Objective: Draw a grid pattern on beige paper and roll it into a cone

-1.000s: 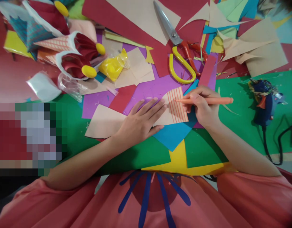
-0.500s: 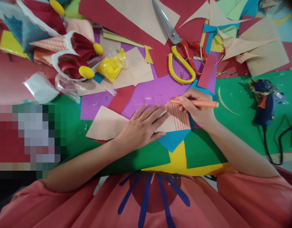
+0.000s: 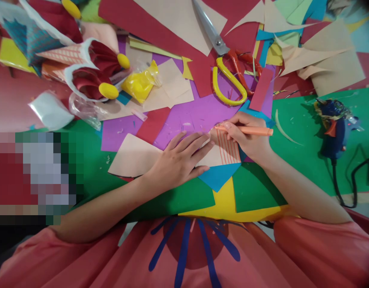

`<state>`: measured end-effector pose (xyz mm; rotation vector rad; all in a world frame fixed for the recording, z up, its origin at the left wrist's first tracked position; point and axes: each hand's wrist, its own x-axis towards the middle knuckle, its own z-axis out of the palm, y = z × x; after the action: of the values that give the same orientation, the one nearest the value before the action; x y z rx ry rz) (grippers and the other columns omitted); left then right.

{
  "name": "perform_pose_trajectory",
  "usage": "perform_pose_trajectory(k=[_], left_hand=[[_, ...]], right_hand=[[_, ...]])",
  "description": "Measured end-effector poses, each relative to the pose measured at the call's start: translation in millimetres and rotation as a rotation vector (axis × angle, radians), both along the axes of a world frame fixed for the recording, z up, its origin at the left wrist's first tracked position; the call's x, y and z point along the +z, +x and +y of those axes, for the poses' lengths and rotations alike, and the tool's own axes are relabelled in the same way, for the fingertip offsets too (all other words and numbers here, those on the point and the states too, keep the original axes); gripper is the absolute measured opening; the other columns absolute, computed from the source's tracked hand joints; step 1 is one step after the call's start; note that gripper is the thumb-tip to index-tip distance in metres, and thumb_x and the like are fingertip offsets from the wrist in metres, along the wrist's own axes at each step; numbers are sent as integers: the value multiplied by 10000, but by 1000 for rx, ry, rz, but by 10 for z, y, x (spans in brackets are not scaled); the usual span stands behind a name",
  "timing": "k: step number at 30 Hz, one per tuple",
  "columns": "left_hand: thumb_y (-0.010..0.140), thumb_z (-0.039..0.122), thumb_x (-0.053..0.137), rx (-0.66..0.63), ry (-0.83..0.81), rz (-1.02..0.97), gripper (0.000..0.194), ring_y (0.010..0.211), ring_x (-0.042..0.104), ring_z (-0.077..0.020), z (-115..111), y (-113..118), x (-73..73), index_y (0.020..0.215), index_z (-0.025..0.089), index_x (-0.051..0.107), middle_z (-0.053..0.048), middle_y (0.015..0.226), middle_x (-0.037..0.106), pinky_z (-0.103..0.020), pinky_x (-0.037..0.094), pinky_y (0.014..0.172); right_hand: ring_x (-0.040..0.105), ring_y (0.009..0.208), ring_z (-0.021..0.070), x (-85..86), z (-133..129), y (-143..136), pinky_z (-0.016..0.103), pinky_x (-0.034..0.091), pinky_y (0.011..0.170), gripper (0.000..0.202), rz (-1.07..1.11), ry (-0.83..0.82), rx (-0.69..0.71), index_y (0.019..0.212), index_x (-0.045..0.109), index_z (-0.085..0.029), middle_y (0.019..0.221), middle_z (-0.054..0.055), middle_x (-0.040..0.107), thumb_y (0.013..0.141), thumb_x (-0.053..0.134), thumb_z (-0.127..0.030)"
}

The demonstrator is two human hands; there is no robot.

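Observation:
My right hand grips an orange marker, its tip on a beige paper piece near the top edge. Several orange lines run side by side across the right part of that paper. My left hand lies flat over the paper, fingers stretched out and pointing right. Left of this hand is a plain beige paper piece with a curved edge; whether it joins the striped part is hidden under the hand. A blue paper piece shows beneath the striped end.
Large scissors lie beyond my hands. Paper cones with red ruffles and a yellow clay packet are at upper left. A blue glue gun with a black cord lies at right. Paper scraps cover the upper right.
My right hand and the marker have shifted very slightly left along the striped paper. My left hand stays in place.

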<state>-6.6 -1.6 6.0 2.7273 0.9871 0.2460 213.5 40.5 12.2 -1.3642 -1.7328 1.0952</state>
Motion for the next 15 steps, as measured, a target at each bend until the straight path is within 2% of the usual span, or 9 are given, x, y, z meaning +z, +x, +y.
perform_pose_trajectory(k=[5, 15], left_hand=[[985, 473, 375, -9, 22, -1, 538, 1297, 495, -291, 4, 1, 0, 1379, 124, 487, -165, 1411, 525, -482, 362, 1108], [982, 476, 382, -2, -12, 4, 547, 1316, 477, -290, 4, 4, 15, 1400, 133, 467, -160, 1430, 507, -488, 356, 1119]], right_hand=[[522, 564, 99, -5, 3, 2, 257, 397, 558, 229, 22, 1, -2, 642, 572, -183, 583, -20, 576, 853, 587, -271], [519, 577, 91, -9, -3, -7, 253, 391, 570, 229, -17, 10, -13, 691, 603, -179, 606, -23, 580, 877, 565, -307]])
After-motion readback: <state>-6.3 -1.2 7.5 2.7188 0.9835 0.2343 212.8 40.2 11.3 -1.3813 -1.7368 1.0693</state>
